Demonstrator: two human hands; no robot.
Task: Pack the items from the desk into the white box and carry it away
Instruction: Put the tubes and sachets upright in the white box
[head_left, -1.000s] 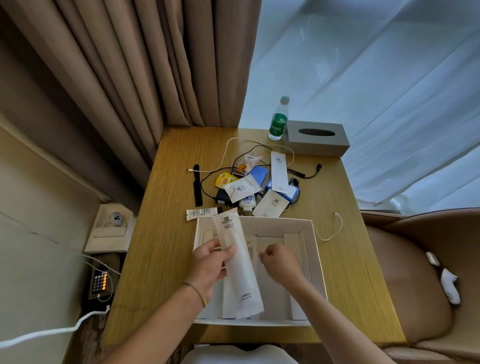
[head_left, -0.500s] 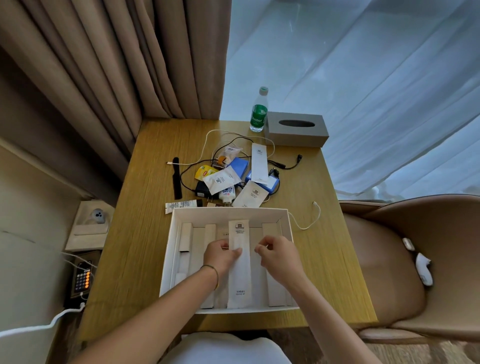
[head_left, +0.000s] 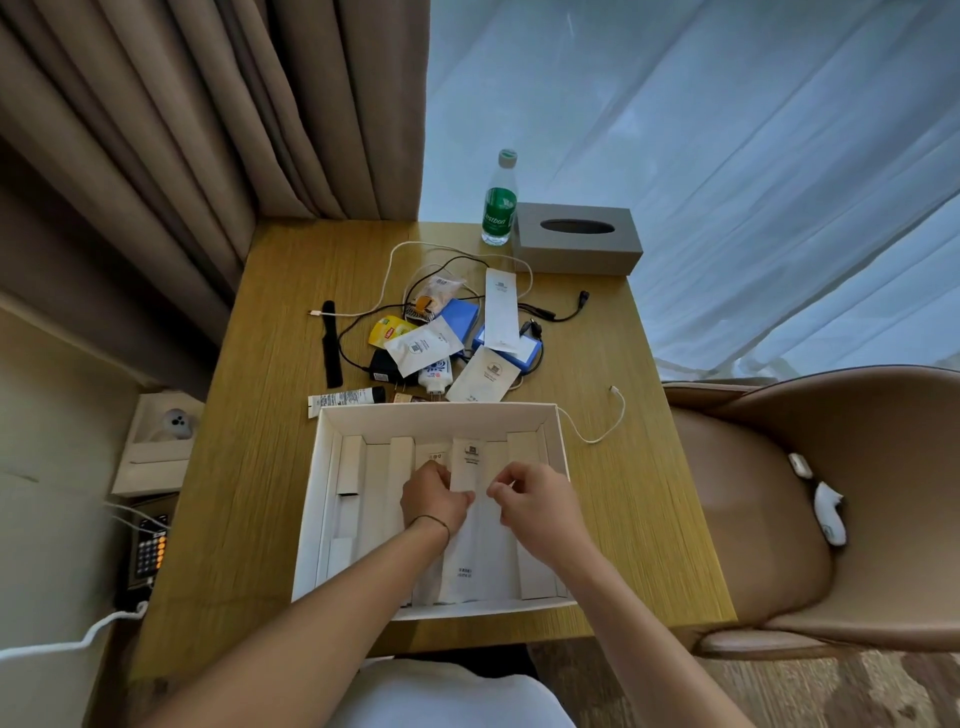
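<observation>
The open white box (head_left: 332, 431) sits at the near edge of the wooden desk (head_left: 270, 415). A long white packet (head_left: 475, 540) lies flat inside it between cardboard dividers. My left hand (head_left: 434, 496) pinches the packet's left edge. My right hand (head_left: 535, 501) is curled just to the packet's right, fingertips close to its edge; contact is unclear. Behind the box lies a heap of items: white sachets (head_left: 423, 345), another long white packet (head_left: 501, 309), a yellow tea bag (head_left: 387, 330), blue packs (head_left: 460, 314), a black charger (head_left: 382, 366), a small tube (head_left: 345, 400) and tangled cables (head_left: 550, 314).
A green-labelled water bottle (head_left: 500, 200) and a grey tissue box (head_left: 576, 236) stand at the desk's far edge. A black comb (head_left: 331, 343) lies left of the heap. A tan armchair (head_left: 810, 499) is on the right, curtains behind, a phone (head_left: 150, 548) low on the left.
The long packet was held upright over the box one second ago; it now lies flat between the dividers, with both hands lowered into the box beside it.
</observation>
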